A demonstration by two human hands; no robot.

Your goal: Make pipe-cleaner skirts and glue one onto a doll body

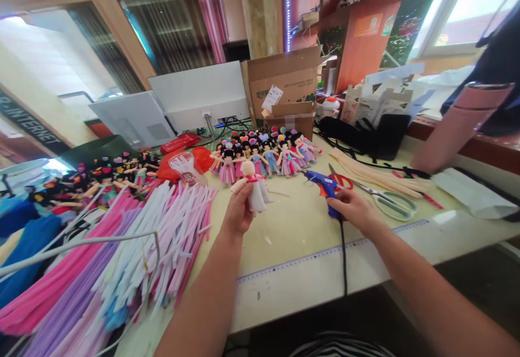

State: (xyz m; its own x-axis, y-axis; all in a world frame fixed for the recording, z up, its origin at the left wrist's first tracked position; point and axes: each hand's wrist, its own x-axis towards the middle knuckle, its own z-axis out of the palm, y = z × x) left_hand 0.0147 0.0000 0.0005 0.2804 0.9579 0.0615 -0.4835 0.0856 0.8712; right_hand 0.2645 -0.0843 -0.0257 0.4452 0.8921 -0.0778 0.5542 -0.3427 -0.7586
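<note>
My left hand [239,208] is closed around a small doll [257,193] with a pale round head, a pink band at the neck and a white skirt. The doll is upright above the table, and no hair shows on it. In my right hand [351,207] is a blue hot glue gun [324,182] with an orange trigger. Its nozzle points left toward the doll, a gap apart from it. A black cord hangs from the handle over the table edge. Behind the doll stand several finished dolls [255,156] with black hair and coloured skirts.
Bundles of fuzzy pipe cleaners [138,243] and more dolls [109,175] cover the left side. Scissors [392,203] and cream strips [374,173] lie right of the glue gun. A ruler strip [292,262] runs along the front. A cardboard box [280,83] stands behind.
</note>
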